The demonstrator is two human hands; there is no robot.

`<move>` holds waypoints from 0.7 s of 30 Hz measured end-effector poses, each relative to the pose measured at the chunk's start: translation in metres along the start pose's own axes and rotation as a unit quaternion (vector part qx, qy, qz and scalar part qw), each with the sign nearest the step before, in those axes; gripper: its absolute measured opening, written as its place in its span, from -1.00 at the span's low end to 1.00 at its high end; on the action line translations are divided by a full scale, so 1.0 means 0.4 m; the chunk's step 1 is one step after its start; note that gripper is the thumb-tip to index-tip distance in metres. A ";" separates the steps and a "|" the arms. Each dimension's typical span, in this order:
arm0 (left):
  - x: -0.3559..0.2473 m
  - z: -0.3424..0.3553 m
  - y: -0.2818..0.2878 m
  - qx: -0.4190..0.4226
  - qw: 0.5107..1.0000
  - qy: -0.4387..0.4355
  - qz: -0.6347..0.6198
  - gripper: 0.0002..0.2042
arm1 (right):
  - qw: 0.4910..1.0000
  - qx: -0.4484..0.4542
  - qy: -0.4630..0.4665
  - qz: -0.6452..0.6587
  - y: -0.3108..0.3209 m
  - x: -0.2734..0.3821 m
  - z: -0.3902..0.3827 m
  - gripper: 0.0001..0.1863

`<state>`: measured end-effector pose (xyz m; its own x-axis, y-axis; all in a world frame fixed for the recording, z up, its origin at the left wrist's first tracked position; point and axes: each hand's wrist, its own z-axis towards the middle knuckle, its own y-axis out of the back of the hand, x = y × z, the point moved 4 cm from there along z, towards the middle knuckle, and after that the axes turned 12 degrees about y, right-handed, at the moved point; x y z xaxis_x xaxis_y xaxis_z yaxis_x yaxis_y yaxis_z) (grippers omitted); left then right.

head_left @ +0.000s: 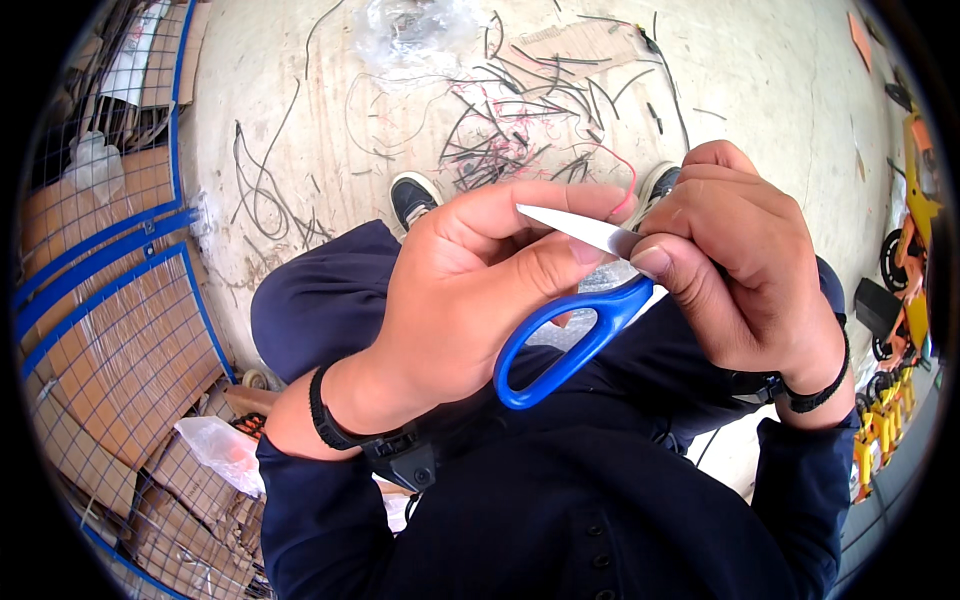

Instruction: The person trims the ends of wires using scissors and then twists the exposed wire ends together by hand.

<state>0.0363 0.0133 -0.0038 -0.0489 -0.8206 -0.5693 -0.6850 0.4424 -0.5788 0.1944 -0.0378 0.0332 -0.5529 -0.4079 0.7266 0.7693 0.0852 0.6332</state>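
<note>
A pair of scissors with blue handles is between my hands, spread apart. One bare metal blade points up and left across my left fingers. My right hand is closed on the scissors, with its thumb pressed near the base of the blade. My left hand is closed, its thumb and index finger on either side of the blade. A thin red wire runs up from the left index fingertip, which seems to pinch it. The wire's end and the second blade are hidden by my fingers.
Cut black and red wire scraps litter the floor beyond my shoes. Clear plastic wrap and a cardboard piece lie farther off. Blue mesh cages with cardboard stand at left; yellow and orange equipment lines the right.
</note>
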 end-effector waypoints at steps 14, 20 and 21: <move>-0.009 -0.005 -0.002 -0.035 0.999 -0.013 0.012 -0.77 | 1.000 -0.013 -0.021 -0.011 -0.003 0.006 0.000 -0.87; -0.004 -0.003 0.023 -0.003 0.992 -0.051 0.115 -0.81 | 0.997 -0.016 -0.050 -0.048 0.021 0.002 0.000 -0.85; 0.000 -0.002 0.025 0.002 0.993 -0.055 0.102 -0.81 | 0.995 -0.035 -0.080 -0.047 0.035 -0.006 0.000 -0.83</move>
<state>0.0289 0.0174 -0.0089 -0.1063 -0.6690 -0.7356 -0.6659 0.5974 -0.4470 0.2065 -0.0357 0.0403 -0.6638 -0.2601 0.7013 0.7284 -0.0118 0.6851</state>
